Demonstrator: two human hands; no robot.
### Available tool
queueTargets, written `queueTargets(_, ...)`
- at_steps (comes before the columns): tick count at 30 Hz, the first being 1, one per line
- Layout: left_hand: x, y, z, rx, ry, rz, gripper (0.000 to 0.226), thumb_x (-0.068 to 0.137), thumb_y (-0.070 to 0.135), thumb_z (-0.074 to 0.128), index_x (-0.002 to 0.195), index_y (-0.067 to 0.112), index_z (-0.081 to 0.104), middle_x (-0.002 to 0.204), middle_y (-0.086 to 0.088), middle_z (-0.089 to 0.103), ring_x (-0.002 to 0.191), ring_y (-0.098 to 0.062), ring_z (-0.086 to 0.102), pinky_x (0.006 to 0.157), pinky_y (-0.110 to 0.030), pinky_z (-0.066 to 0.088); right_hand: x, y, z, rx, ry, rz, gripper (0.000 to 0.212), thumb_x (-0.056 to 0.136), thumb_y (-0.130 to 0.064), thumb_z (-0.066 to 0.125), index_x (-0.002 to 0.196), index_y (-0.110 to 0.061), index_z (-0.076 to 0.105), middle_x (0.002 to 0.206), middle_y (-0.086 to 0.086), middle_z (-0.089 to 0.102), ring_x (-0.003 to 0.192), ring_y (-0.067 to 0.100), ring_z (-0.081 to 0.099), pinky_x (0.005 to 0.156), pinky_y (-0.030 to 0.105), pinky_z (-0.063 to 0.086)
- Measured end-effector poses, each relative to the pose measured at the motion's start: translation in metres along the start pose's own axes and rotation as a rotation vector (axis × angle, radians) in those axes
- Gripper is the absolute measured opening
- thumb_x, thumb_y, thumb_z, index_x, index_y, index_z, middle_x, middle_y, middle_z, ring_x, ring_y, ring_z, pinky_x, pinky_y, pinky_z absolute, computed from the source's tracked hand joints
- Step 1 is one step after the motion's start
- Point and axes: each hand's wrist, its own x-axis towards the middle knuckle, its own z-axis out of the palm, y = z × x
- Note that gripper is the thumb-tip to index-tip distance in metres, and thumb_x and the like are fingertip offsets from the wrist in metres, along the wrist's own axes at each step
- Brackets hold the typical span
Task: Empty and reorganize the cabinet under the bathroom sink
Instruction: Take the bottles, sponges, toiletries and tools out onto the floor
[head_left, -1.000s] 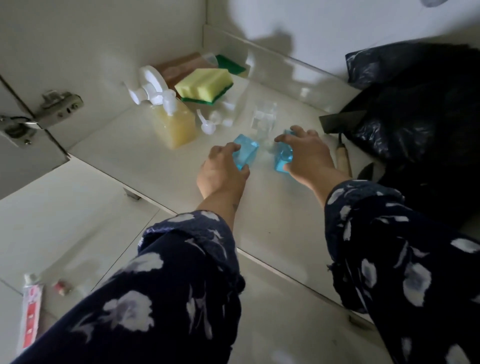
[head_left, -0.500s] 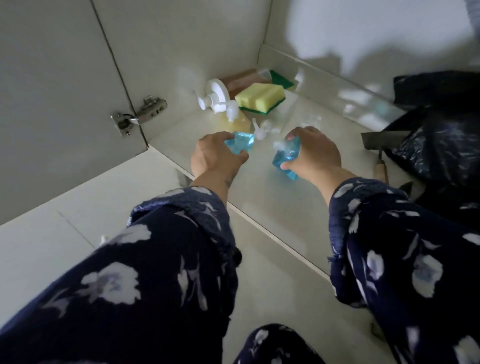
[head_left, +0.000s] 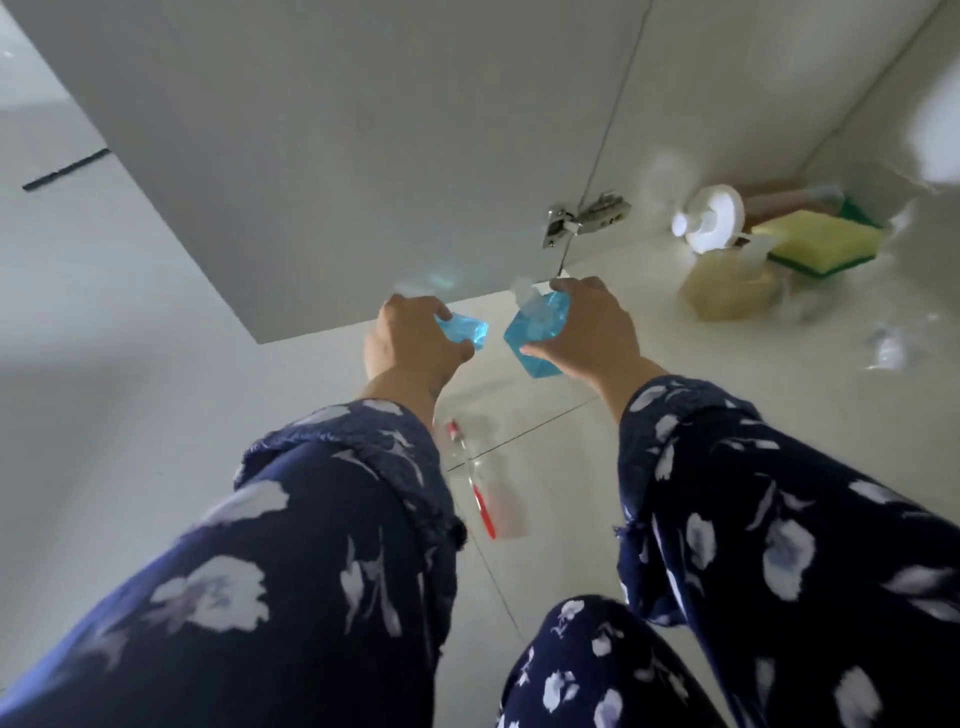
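Near the middle of the frame, two blue bottles are held above the floor tiles (head_left: 519, 415). One blue bottle (head_left: 464, 330) is clasped in the left hand (head_left: 410, 340), jutting rightward past the fingers. The other blue bottle (head_left: 537, 332), clear pump uppermost, is gripped by the right hand (head_left: 589, 332). At right, a yellow sponge (head_left: 823, 241) and an amber bottle (head_left: 727, 286) are seen on the cabinet floor (head_left: 727, 374).

Two tilted blue bottles (head_left: 535, 332), in hands (head_left: 587, 332)

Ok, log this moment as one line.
left hand: holds blue bottle | right hand: holds blue pump bottle | both lifted above floor beside cabinet door | sponge in cabinet
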Motion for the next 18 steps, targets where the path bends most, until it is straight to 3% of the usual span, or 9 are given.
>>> queueTargets(3, -0.005, -0.058, -0.011, 0.016, 0.018, -0.109, 0.038, 0.070, 0.033, 0.080, 0.105, 0.025, 0.067, 0.116, 0.000, 0.060, 0.098, -0.023, 0.062, 0.080, -0.029, 0.050, -0.007, -0.033, 0.047, 0.024, -0.083, -0.038, 0.084, 0.071, -0.041, 0.079, 0.139, -0.016, 0.038, 0.132, 0.003, 0.041, 0.118, 0.021, 0.052, 0.098, 0.033, 0.040)
queueTargets(8, -0.007, -0.129, -0.010, 0.050, 0.052, -0.184, 0.059, 0.071, 0.032, 0.082, 0.122, 0.018, 0.058, 0.118, -0.004, 0.063, 0.103, -0.024, 0.062, 0.084, -0.031, 0.051, -0.011, -0.061, 0.124, 0.071, -0.229, -0.054, 0.070, 0.071, -0.035, 0.080, 0.125, -0.009, 0.044, 0.123, 0.006, 0.043, 0.106, 0.023, 0.056, 0.080, 0.027, 0.040)
queueTargets(14, 0.008, -0.194, -0.005, 0.163, 0.035, -0.224, 0.071, 0.068, 0.035, 0.082, 0.128, 0.021, 0.048, 0.115, -0.006, 0.065, 0.101, -0.028, 0.063, 0.084, -0.038, 0.054, -0.012, -0.084, 0.201, 0.209, -0.318, -0.041, 0.069, 0.069, -0.026, 0.079, 0.125, -0.007, 0.042, 0.123, 0.006, 0.040, 0.101, 0.023, 0.054, 0.090, 0.036, 0.048)
queueTargets(18, 0.025, -0.217, 0.002, 0.225, -0.023, -0.200, 0.069, 0.069, 0.032, 0.081, 0.129, 0.023, 0.048, 0.115, -0.003, 0.065, 0.102, -0.028, 0.063, 0.081, -0.035, 0.053, -0.013, -0.095, 0.240, 0.281, -0.340, -0.051, 0.078, 0.068, -0.022, 0.083, 0.130, -0.005, 0.039, 0.125, 0.007, 0.037, 0.110, 0.020, 0.048, 0.086, 0.021, 0.038)
